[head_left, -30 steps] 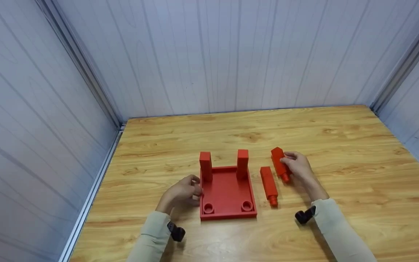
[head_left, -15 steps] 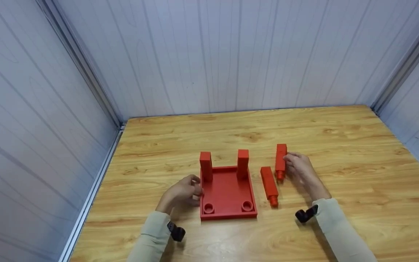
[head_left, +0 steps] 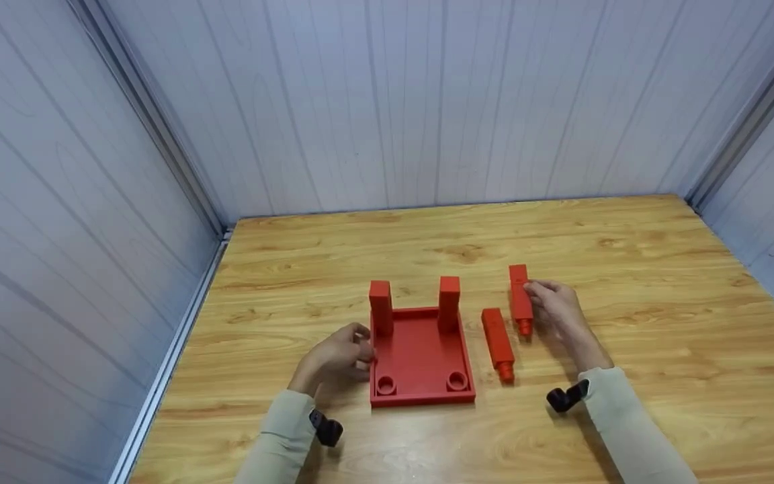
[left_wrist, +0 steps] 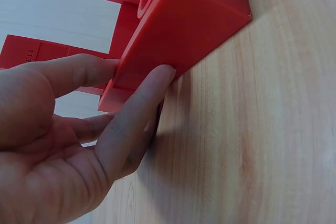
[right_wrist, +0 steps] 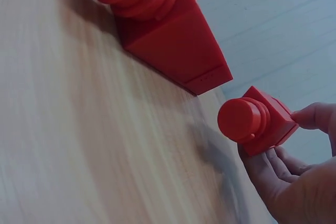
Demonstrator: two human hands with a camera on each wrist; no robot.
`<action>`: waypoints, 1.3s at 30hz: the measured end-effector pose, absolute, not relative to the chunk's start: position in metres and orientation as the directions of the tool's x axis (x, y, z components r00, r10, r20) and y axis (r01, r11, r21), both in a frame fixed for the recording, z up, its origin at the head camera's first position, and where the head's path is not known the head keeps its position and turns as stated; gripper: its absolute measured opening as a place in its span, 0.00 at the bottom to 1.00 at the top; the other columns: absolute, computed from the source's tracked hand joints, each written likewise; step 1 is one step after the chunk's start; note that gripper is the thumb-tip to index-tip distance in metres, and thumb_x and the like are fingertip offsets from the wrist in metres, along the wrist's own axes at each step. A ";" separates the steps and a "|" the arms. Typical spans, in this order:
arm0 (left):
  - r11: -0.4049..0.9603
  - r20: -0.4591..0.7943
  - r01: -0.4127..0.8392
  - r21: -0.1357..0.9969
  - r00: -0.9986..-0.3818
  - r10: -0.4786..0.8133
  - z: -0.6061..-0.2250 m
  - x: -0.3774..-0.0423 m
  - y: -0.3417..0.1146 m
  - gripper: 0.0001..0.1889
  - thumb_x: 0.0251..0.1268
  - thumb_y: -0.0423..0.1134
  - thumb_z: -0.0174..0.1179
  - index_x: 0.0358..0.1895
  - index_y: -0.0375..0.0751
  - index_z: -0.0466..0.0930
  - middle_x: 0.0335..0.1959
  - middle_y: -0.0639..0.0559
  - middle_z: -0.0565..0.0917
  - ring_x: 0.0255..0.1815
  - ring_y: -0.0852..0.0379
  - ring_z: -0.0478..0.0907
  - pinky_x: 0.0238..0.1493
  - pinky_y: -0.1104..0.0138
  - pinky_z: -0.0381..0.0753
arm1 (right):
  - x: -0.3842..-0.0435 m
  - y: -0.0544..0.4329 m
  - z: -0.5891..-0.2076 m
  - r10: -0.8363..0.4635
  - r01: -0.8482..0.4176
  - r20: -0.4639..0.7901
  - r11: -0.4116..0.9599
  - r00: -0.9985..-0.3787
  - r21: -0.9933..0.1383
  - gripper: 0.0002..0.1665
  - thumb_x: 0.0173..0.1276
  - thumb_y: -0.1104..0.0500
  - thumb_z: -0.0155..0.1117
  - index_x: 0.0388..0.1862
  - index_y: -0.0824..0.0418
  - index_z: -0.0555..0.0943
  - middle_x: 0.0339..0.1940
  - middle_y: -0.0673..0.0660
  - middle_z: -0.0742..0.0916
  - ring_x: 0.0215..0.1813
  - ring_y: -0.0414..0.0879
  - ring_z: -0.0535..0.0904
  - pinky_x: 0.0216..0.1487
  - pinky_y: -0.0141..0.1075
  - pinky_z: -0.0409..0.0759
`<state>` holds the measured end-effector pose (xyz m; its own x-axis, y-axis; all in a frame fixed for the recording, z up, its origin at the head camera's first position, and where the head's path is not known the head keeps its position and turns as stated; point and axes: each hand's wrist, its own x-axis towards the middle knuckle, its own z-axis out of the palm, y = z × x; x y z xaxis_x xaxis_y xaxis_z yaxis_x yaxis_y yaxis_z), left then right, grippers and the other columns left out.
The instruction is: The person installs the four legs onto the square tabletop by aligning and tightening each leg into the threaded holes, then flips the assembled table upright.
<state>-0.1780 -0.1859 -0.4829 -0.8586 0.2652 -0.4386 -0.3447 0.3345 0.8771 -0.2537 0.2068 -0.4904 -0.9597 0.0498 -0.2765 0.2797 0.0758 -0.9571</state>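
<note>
A red tabletop (head_left: 420, 356) of a small toy table lies underside up, with two square legs (head_left: 380, 306) standing at its far corners and two round sockets (head_left: 456, 381) at its near corners. My left hand (head_left: 340, 353) holds its left edge; in the left wrist view the thumb is at the rim and fingers lie along the outer wall. My right hand (head_left: 557, 306) pinches a loose red leg (head_left: 520, 296) between thumb and fingers, its threaded end (right_wrist: 239, 120) toward me, raised over the wood. Another threaded leg (head_left: 496, 339) lies right of the tabletop.
The wooden table (head_left: 293, 269) carries everything. White panelled walls (head_left: 407, 101) rise behind and at both sides, with metal corner posts (head_left: 158, 128). A small black camera (head_left: 326, 428) sits on each wrist.
The leg in my right hand has turned from a slant to nearly straight, then tilted slightly back, shifting a little to the right overall. My left hand and the tabletop stay put.
</note>
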 end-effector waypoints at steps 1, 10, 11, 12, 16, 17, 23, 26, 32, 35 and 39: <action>0.338 -0.440 -0.344 0.876 -0.858 0.265 -0.483 -0.178 -0.186 0.24 0.59 0.27 0.53 0.60 0.30 0.61 0.45 0.38 0.76 0.41 0.49 0.77 0.40 0.56 0.85 | -0.254 0.207 -0.490 0.043 0.282 -0.280 0.066 -0.959 -0.957 0.32 0.72 0.52 0.54 0.68 0.70 0.65 0.50 0.53 0.83 0.46 0.36 0.80 0.46 0.28 0.81; 0.323 -0.440 -0.351 0.879 -0.858 0.264 -0.483 -0.177 -0.187 0.24 0.59 0.26 0.53 0.60 0.30 0.61 0.45 0.38 0.76 0.42 0.48 0.77 0.40 0.56 0.85 | -0.251 0.208 -0.483 -0.045 0.297 -0.295 -0.057 -0.954 -0.953 0.37 0.72 0.55 0.55 0.73 0.69 0.55 0.43 0.50 0.82 0.43 0.40 0.83 0.46 0.33 0.83; 0.325 -0.440 -0.350 0.879 -0.859 0.263 -0.483 -0.177 -0.187 0.24 0.59 0.26 0.53 0.60 0.30 0.61 0.45 0.38 0.76 0.42 0.49 0.77 0.40 0.56 0.85 | -0.251 0.207 -0.482 -0.050 0.288 -0.285 -0.068 -0.957 -0.955 0.37 0.72 0.56 0.54 0.73 0.69 0.55 0.43 0.50 0.82 0.42 0.40 0.83 0.46 0.33 0.83; 0.327 -0.438 -0.348 0.879 -0.859 0.264 -0.483 -0.177 -0.187 0.24 0.59 0.26 0.53 0.60 0.30 0.61 0.45 0.38 0.76 0.41 0.49 0.77 0.40 0.56 0.85 | -0.250 0.207 -0.481 -0.056 0.277 -0.273 -0.078 -0.960 -0.958 0.37 0.72 0.56 0.54 0.73 0.70 0.54 0.43 0.50 0.82 0.42 0.39 0.83 0.46 0.32 0.83; 0.330 -0.436 -0.344 0.879 -0.860 0.266 -0.483 -0.177 -0.186 0.24 0.59 0.26 0.53 0.60 0.30 0.61 0.45 0.38 0.76 0.41 0.49 0.77 0.40 0.56 0.85 | -0.249 0.205 -0.479 -0.054 0.230 -0.225 -0.141 -0.973 -0.963 0.36 0.71 0.59 0.55 0.71 0.72 0.54 0.42 0.51 0.81 0.42 0.40 0.82 0.46 0.33 0.83; 0.331 -0.435 -0.343 0.879 -0.860 0.267 -0.483 -0.177 -0.186 0.24 0.59 0.26 0.52 0.60 0.30 0.61 0.45 0.38 0.76 0.41 0.49 0.77 0.40 0.56 0.85 | -0.249 0.205 -0.478 -0.049 0.221 -0.216 -0.149 -0.975 -0.964 0.36 0.71 0.59 0.56 0.70 0.73 0.55 0.43 0.52 0.80 0.42 0.40 0.82 0.46 0.33 0.83; 0.332 -0.437 -0.345 0.878 -0.860 0.264 -0.482 -0.177 -0.186 0.24 0.59 0.25 0.52 0.60 0.30 0.61 0.46 0.37 0.76 0.41 0.48 0.77 0.40 0.56 0.85 | -0.249 0.203 -0.475 -0.013 0.159 -0.159 -0.173 -0.987 -0.972 0.31 0.69 0.60 0.59 0.64 0.73 0.60 0.45 0.53 0.79 0.44 0.40 0.81 0.50 0.36 0.83; 0.318 -0.438 -0.351 0.881 -0.858 0.267 -0.482 -0.177 -0.186 0.23 0.60 0.25 0.52 0.60 0.30 0.61 0.45 0.37 0.77 0.39 0.49 0.78 0.39 0.56 0.85 | -0.248 0.202 -0.472 0.004 0.135 -0.138 -0.171 -0.990 -0.976 0.29 0.68 0.60 0.61 0.61 0.71 0.63 0.45 0.53 0.78 0.45 0.40 0.80 0.51 0.37 0.83; 0.286 -0.436 -0.361 0.888 -0.859 0.269 -0.481 -0.177 -0.186 0.20 0.64 0.26 0.50 0.59 0.30 0.61 0.44 0.36 0.77 0.36 0.49 0.79 0.39 0.55 0.85 | -0.245 0.201 -0.467 0.009 0.105 -0.108 -0.145 -0.994 -0.984 0.35 0.66 0.57 0.64 0.64 0.71 0.61 0.47 0.53 0.77 0.46 0.39 0.80 0.49 0.35 0.83; 0.296 -0.436 -0.359 0.885 -0.861 0.261 -0.480 -0.176 -0.186 0.21 0.64 0.26 0.51 0.59 0.30 0.61 0.45 0.36 0.77 0.36 0.49 0.79 0.38 0.55 0.85 | -0.244 0.199 -0.463 0.007 0.092 -0.095 -0.151 -0.995 -0.984 0.36 0.66 0.56 0.64 0.65 0.71 0.60 0.48 0.53 0.76 0.46 0.39 0.80 0.48 0.34 0.83; 0.298 -0.436 -0.358 0.885 -0.862 0.257 -0.482 -0.176 -0.185 0.21 0.63 0.25 0.51 0.59 0.30 0.61 0.44 0.35 0.77 0.36 0.49 0.79 0.39 0.55 0.85 | -0.241 0.198 -0.458 0.008 0.078 -0.081 -0.161 -0.997 -0.984 0.35 0.66 0.57 0.64 0.64 0.70 0.61 0.48 0.53 0.76 0.47 0.39 0.79 0.48 0.34 0.83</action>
<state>-0.1762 -0.1854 -0.4817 -0.8624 0.2572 -0.4359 -0.3583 0.2980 0.8848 -0.2411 0.1979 -0.4581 -0.9967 0.0075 -0.0807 0.0784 -0.1612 -0.9838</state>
